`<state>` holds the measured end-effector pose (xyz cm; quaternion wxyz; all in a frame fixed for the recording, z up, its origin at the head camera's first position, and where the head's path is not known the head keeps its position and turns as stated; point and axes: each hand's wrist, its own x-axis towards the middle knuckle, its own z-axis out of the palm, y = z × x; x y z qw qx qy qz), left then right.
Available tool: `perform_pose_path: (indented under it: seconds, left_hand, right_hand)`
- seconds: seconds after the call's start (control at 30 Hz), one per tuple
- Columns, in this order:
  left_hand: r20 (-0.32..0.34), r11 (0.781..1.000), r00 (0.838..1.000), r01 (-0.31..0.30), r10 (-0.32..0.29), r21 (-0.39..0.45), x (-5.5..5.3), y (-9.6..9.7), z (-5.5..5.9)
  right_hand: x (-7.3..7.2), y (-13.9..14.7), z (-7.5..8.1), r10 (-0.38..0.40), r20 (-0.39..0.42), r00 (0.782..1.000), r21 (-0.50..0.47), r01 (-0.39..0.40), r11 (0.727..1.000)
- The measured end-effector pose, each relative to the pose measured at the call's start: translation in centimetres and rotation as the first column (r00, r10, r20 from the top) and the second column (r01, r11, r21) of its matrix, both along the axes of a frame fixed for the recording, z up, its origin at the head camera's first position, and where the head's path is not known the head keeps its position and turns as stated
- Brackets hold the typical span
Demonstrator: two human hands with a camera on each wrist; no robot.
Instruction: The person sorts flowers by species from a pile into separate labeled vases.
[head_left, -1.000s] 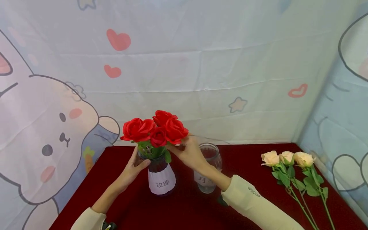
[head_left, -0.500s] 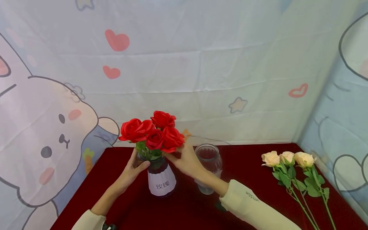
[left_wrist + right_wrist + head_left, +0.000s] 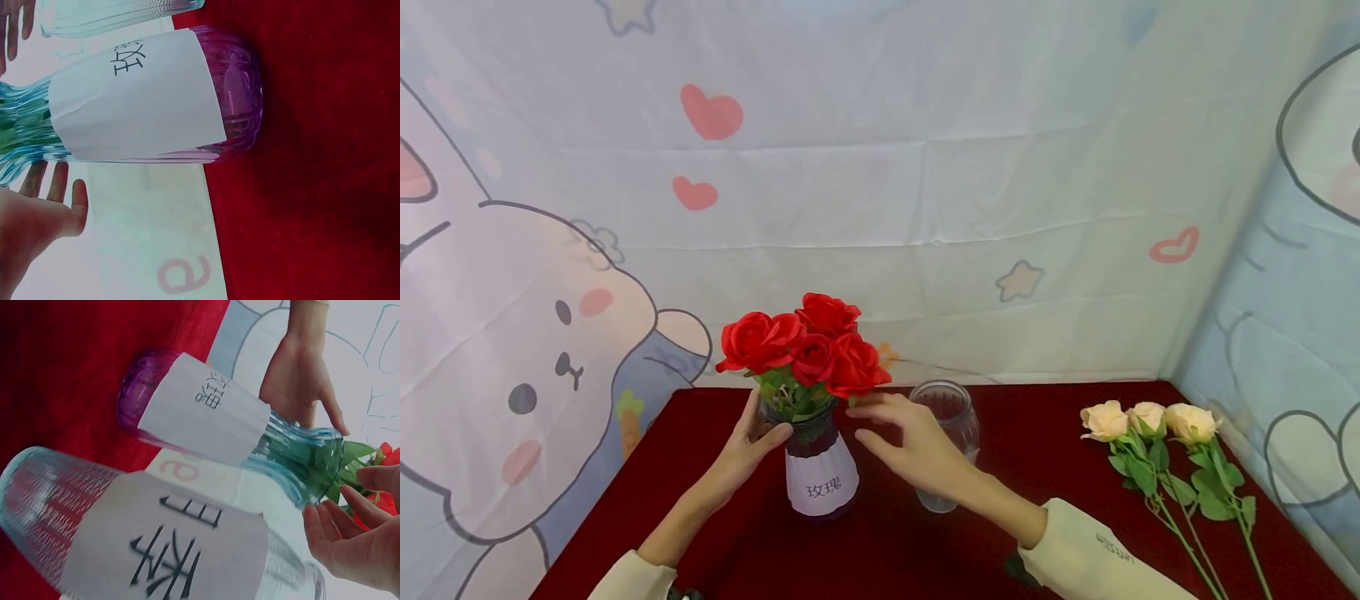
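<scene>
Several red artificial roses [image 3: 812, 343] stand in a ribbed glass vase [image 3: 822, 467], blue-green at the neck and purple at the base, with a white paper label. Against the vase's neck rests my left hand [image 3: 745, 446], thumb at the near side of the rim and fingers round the far side. Just right of the neck, below the blooms, my right hand [image 3: 917, 437] hovers with loosely spread fingers and nothing in it. Its fingertips [image 3: 314, 519] are close to the rim in the right wrist view; contact is unclear. Behind that hand is a second, clear glass vase [image 3: 951, 406], also labelled.
Three cream roses [image 3: 1150, 421] with long green stems lie on the right of the dark red tablecloth [image 3: 1037, 492]. A printed cloth backdrop [image 3: 925, 200] rises behind the table. A dark object [image 3: 1018, 571] lies partly hidden by my right sleeve.
My right hand has let go of the right-hand red rose and drawn back slightly down and to the right. The blooms shifted left, then settled. My left hand stays at the vase's neck.
</scene>
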<state>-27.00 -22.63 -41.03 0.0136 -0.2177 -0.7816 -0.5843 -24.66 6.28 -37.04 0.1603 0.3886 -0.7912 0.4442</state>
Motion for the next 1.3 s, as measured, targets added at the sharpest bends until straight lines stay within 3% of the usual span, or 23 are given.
perform_pose_path:
  seconds: [0.23,0.4,0.67,0.8,1.03,1.3]
  left_hand:
    - [-0.011,1.000,1.000,0.008,-0.008,-0.001,0.0,0.0,0.0]
    - [-0.003,1.000,1.000,0.002,-0.002,-0.005,0.1,0.0,-0.1]
    - [-0.004,1.000,1.000,0.001,-0.001,-0.007,0.2,0.0,-0.2]
    - [0.007,1.000,1.000,-0.015,0.015,-0.015,0.1,0.2,0.1]
    - [0.005,0.990,0.996,-0.090,0.091,-0.110,0.6,0.2,0.9]
    - [-0.058,0.964,0.982,-0.188,0.181,-0.189,1.7,0.3,1.5]
  right_hand:
    - [0.7,2.4,0.5,0.047,0.086,0.995,-0.071,-0.041,0.997]
    - [1.3,4.5,1.3,-0.033,0.063,0.997,-0.030,0.035,0.999]
    - [1.6,9.0,1.6,-0.117,0.148,0.982,-0.033,0.123,0.992]
    - [1.4,11.7,1.6,-0.160,0.132,0.978,-0.033,0.165,0.986]
    - [1.2,16.2,0.6,-0.272,0.074,0.959,-0.031,0.275,0.961]
    - [1.2,20.6,-1.6,-0.308,0.216,0.927,-0.012,0.318,0.948]
